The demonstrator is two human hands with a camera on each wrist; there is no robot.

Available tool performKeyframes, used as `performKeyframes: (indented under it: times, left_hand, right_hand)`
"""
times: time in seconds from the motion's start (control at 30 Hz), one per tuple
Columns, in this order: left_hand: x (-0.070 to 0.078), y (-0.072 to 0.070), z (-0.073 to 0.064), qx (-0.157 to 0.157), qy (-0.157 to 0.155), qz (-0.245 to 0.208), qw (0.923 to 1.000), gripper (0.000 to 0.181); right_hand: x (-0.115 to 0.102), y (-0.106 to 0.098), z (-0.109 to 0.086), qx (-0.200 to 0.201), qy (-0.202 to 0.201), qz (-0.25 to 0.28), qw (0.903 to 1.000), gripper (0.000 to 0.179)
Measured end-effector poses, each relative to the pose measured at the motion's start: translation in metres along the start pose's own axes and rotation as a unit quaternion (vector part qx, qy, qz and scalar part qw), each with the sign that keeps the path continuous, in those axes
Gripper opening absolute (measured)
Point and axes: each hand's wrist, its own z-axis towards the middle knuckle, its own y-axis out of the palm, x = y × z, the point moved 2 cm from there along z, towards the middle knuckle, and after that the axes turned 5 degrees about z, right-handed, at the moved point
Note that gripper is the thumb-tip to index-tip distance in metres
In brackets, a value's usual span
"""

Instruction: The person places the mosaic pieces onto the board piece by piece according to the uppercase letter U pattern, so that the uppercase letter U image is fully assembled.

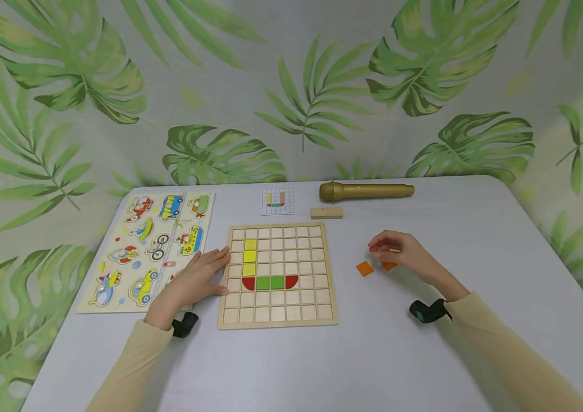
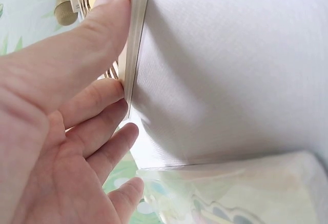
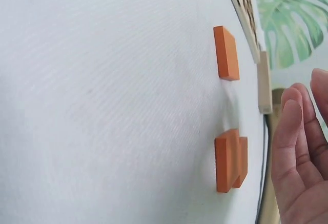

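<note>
My left hand (image 1: 196, 281) rests against the left edge of a wooden grid board (image 1: 278, 325), with thumb and fingertips touching its rim (image 2: 134, 44). In the grid stand a column of yellow tiles (image 1: 249, 256), two green tiles (image 1: 270, 282) and a curved red tile (image 1: 248, 283) at either end of the green row. My right hand (image 1: 400, 252) hovers over the table with loosely bent fingers and holds nothing. Below it lie orange tiles: a single one (image 3: 228, 54) nearer the board and two close together (image 3: 227, 161), which the hand partly hides in the head view.
A small pattern card (image 1: 278, 201) lies behind the board, beside a wooden block (image 1: 326, 213) and a gold microphone (image 1: 369, 191). At the left is a vehicle peg puzzle (image 1: 132, 229), partly under my left hand. A leaf-print cloth (image 1: 302, 86) hangs at the table's back edge.
</note>
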Motion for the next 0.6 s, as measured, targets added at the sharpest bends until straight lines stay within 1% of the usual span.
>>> performKeyframes:
  times: [0.13,0.3,0.4,0.6]
  left_hand:
    - [0.000,0.000,0.000,0.000,0.000,-0.001,1.0000,0.082]
    - [0.001,0.000,-0.001,-0.003,-0.002,-0.007,1.0000,0.082]
    - [0.001,0.000,-0.001,-0.003,-0.002,-0.008,1.0000,0.082]
    - [0.001,0.000,-0.001,-0.004,-0.003,-0.007,1.0000,0.082]
  right_hand:
    - [0.003,-0.002,-0.002,-0.001,-0.002,0.005,1.0000,0.023]
    - [0.006,0.002,-0.001,-0.012,-0.007,-0.001,0.9999,0.020]
    - [0.006,0.006,0.000,-0.018,-0.014,-0.018,0.9996,0.020]
    - [0.005,0.012,0.001,-0.023,-0.047,-0.069,0.9963,0.026]
